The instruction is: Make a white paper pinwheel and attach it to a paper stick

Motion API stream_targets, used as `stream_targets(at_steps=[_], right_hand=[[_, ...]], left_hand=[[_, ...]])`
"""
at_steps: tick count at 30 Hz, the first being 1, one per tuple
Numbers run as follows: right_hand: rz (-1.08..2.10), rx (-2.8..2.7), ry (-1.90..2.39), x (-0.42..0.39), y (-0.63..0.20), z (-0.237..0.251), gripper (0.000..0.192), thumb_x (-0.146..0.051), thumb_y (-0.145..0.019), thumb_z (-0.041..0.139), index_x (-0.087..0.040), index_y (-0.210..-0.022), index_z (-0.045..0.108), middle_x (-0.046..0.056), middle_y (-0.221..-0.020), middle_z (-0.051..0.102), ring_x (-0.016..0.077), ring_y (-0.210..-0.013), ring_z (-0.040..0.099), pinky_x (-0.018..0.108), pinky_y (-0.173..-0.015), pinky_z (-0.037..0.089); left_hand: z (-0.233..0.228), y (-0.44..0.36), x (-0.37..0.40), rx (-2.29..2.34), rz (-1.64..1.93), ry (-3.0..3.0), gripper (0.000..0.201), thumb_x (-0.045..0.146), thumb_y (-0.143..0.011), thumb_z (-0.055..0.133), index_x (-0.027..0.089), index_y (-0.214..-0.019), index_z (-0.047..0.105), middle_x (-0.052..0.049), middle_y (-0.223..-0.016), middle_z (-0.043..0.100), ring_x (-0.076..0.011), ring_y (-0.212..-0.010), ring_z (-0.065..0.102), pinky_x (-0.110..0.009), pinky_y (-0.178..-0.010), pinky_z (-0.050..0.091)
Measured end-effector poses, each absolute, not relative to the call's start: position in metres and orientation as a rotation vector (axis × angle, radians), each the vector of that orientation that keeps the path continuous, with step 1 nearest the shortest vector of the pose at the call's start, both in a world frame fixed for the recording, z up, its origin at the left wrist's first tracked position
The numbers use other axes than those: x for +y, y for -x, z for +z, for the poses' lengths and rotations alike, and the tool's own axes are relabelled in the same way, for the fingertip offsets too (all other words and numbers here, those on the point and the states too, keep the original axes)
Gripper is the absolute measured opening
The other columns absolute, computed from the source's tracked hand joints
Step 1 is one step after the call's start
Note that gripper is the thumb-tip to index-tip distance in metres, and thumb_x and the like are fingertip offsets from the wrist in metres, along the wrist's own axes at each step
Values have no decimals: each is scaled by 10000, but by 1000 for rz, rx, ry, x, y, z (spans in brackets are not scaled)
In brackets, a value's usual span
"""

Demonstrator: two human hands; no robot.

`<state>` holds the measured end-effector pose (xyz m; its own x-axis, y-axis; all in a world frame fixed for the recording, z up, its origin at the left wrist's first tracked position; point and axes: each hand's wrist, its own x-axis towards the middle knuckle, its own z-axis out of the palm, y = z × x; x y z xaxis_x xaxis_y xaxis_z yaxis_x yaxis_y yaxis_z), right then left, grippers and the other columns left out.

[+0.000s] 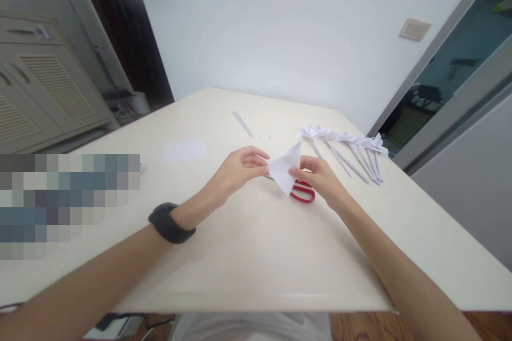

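A small piece of white paper (286, 168), roughly triangular with a point upward, is held up over the middle of the table. The thumb and fingertips of my left hand (242, 168) pinch its left corner. On its right edge, my right hand (322, 173) grips it between thumb and fingers. Scissors with red handles (304, 200) lie on the table behind and below the paper; their blades are mostly hidden by it. To the right rests a row of white folded-paper flowers (340, 136) on thin rolled-paper stems (359, 162).
A flat white sheet (184, 150) lies on the table (248, 256) at the left. Thin white paper sticks (242, 124) and tiny scraps lie farther back. A wall (280, 26) stands behind the table. A blurred-out patch covers the table's left side.
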<state>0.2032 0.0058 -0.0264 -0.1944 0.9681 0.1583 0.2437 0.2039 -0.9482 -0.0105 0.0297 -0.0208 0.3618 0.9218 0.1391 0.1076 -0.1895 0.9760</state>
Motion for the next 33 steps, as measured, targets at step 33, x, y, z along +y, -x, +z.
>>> stream_targets(at_steps=[33], right_hand=[[1031,-1596,1172,4,-204,-21,279,-404,-734,652,-169,-659,522,-29,-657,508,84,-579,418,244,-565,326]], left_hand=[[-17,15,30,1000,966,-1585,277,335,-670,710,201,-899,630,-13,-824,663,-182,-817,648,-286,-749,464]])
